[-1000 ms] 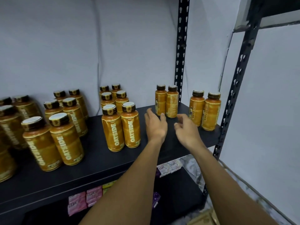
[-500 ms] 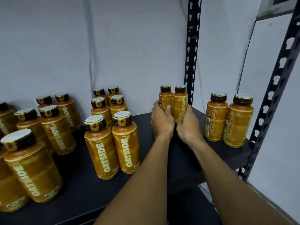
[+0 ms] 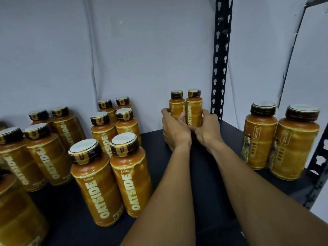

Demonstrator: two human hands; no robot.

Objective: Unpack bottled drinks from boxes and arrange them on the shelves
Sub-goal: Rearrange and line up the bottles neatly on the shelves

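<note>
Oatside bottles point(image 3: 99, 183) stand in rows lower left on the black shelf point(image 3: 204, 174); at centre frame, left hand point(image 3: 174, 132) and right hand point(image 3: 207, 128) curl round the back pair of bottles point(image 3: 193, 109), upright, touching; probably rigid, full, heavyish, slick-labelled; best gripped mid-body.

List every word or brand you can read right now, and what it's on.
"OATSIDE": vertical on the front pair of bottles and the left bottles.
"Latte": above it on the front pair.
"OATSIDE", partly covered: rear right bottle, gripped by the right hand.
Too blurred: rear left bottle, gripped by the left hand; back labels of the right pair of bottles.
</note>
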